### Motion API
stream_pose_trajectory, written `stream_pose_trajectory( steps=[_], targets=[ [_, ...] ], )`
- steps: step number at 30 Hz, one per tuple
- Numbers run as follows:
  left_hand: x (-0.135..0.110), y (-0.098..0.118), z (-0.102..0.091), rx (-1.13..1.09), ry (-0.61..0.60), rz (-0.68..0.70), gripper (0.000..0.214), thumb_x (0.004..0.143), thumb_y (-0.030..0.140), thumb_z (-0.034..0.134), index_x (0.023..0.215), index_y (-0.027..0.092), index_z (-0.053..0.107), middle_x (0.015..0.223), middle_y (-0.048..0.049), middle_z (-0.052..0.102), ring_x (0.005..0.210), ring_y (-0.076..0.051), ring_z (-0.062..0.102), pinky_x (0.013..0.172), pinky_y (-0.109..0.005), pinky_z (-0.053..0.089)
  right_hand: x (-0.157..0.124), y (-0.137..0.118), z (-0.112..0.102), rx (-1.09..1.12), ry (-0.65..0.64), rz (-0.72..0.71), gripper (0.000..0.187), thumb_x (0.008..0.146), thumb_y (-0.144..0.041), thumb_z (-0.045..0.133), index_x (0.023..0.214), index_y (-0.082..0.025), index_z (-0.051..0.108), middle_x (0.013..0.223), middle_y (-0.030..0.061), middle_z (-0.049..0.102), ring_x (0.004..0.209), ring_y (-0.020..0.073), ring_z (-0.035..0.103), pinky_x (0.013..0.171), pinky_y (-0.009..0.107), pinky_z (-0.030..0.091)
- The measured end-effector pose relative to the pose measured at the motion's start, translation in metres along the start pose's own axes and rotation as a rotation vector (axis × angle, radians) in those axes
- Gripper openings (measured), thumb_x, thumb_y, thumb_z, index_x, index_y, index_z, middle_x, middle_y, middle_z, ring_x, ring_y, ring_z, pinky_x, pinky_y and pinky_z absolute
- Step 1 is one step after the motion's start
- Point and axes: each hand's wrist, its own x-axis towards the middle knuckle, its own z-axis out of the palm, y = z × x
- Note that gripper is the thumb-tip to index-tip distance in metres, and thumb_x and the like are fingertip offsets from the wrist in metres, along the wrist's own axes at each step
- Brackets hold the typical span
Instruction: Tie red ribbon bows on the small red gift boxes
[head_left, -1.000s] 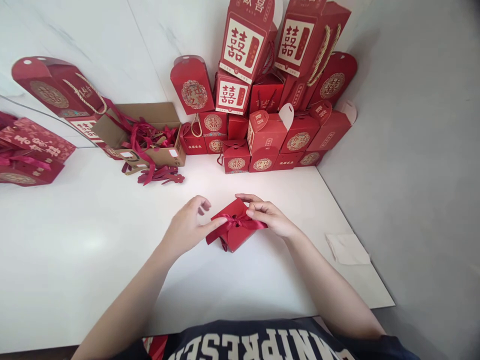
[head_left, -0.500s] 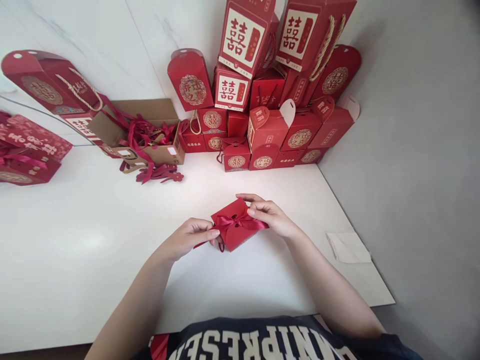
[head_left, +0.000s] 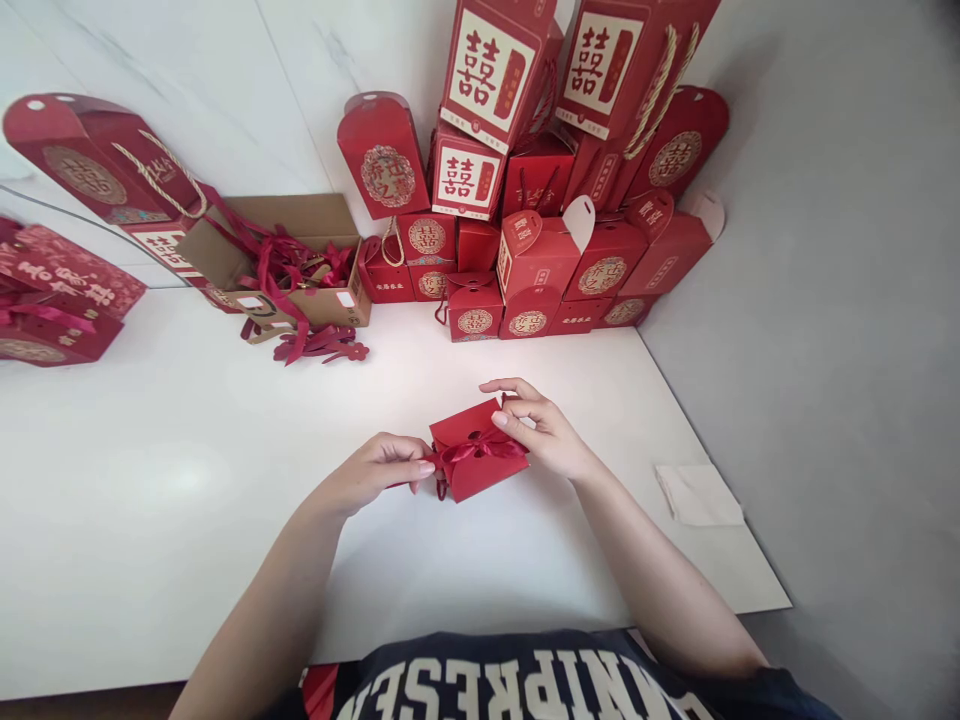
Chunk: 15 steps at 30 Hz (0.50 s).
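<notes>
A small red gift box (head_left: 476, 478) sits on the white table (head_left: 150, 500) in front of me, tied with a dark red ribbon (head_left: 480, 447) knotted on its top. My left hand (head_left: 375, 470) is closed in a pinch on the ribbon's left end at the box's left side. My right hand (head_left: 536, 430) rests against the box's right side, its fingers curled and pinching the ribbon's right end.
Several red gift boxes and bags (head_left: 540, 180) are stacked against the wall at the back. An open cardboard carton (head_left: 300, 260) full of red ribbons stands at the back left. More red bags (head_left: 52, 300) lie at the far left. A white napkin (head_left: 701, 495) lies by the table's right edge.
My left hand dropped from above the box to its left side and closed on the ribbon end. The bow has drawn tighter. The right hand stays on the box.
</notes>
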Motion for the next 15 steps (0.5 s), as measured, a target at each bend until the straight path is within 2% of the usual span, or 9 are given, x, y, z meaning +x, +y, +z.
stream_pose_trajectory(
  steps=[4, 5, 6, 8, 11, 15],
  targets=[
    [-0.005, 0.007, 0.000, 0.199, -0.090, -0.027, 0.038, 0.087, 0.043, 0.057, 0.063, 0.014, 0.063, 0.076, -0.0041, 0.063, 0.061, -0.012, 0.052, 0.060, -0.026, 0.040, 0.000, -0.001, 0.001, 0.059, -0.061, 0.008, 0.040, 0.093, -0.037, 0.057, 0.058, -0.019, 0.051, 0.123, 0.0081, 0.057, 0.124, 0.0229, 0.050, 0.098, 0.035, 0.040],
    [-0.007, 0.010, 0.001, 0.276, -0.079, -0.043, 0.038, 0.087, 0.045, 0.056, 0.065, 0.015, 0.063, 0.075, -0.0034, 0.063, 0.060, -0.011, 0.051, 0.058, -0.026, 0.040, 0.000, -0.001, 0.001, 0.079, -0.075, 0.020, 0.039, 0.092, -0.036, 0.058, 0.058, -0.018, 0.051, 0.126, 0.0080, 0.056, 0.124, 0.0228, 0.050, 0.097, 0.035, 0.040],
    [-0.009, 0.012, 0.004, 0.360, -0.029, -0.050, 0.036, 0.086, 0.047, 0.058, 0.069, 0.016, 0.063, 0.076, -0.0024, 0.062, 0.060, -0.012, 0.052, 0.058, -0.026, 0.041, 0.000, -0.001, 0.001, 0.093, -0.085, 0.031, 0.038, 0.092, -0.036, 0.058, 0.059, -0.018, 0.051, 0.129, 0.0078, 0.055, 0.124, 0.0226, 0.051, 0.097, 0.034, 0.041],
    [-0.014, 0.016, 0.012, 0.539, 0.170, -0.017, 0.031, 0.079, 0.049, 0.065, 0.080, 0.018, 0.060, 0.081, -0.0010, 0.063, 0.067, -0.014, 0.056, 0.061, -0.027, 0.043, 0.000, -0.002, 0.001, 0.103, -0.092, 0.046, 0.035, 0.092, -0.036, 0.059, 0.062, -0.018, 0.054, 0.132, 0.0076, 0.053, 0.124, 0.0223, 0.052, 0.097, 0.034, 0.040],
    [-0.019, 0.019, 0.030, 0.804, 0.484, 0.182, 0.029, 0.076, 0.043, 0.072, 0.089, 0.020, 0.059, 0.092, -0.0016, 0.063, 0.084, -0.018, 0.058, 0.074, -0.031, 0.046, 0.000, -0.003, 0.001, 0.085, -0.096, 0.053, 0.032, 0.091, -0.036, 0.060, 0.065, -0.019, 0.059, 0.134, 0.0078, 0.053, 0.124, 0.0226, 0.051, 0.101, 0.035, 0.039],
    [-0.020, 0.015, 0.054, 1.020, 0.629, 0.501, 0.006, 0.084, 0.028, 0.066, 0.082, 0.023, 0.068, 0.083, -0.0011, 0.062, 0.077, -0.016, 0.055, 0.074, -0.033, 0.043, -0.001, -0.001, 0.001, 0.060, -0.099, 0.046, 0.027, 0.089, -0.036, 0.063, 0.067, -0.019, 0.063, 0.134, 0.0077, 0.053, 0.126, 0.0237, 0.050, 0.103, 0.036, 0.037]
  ],
)
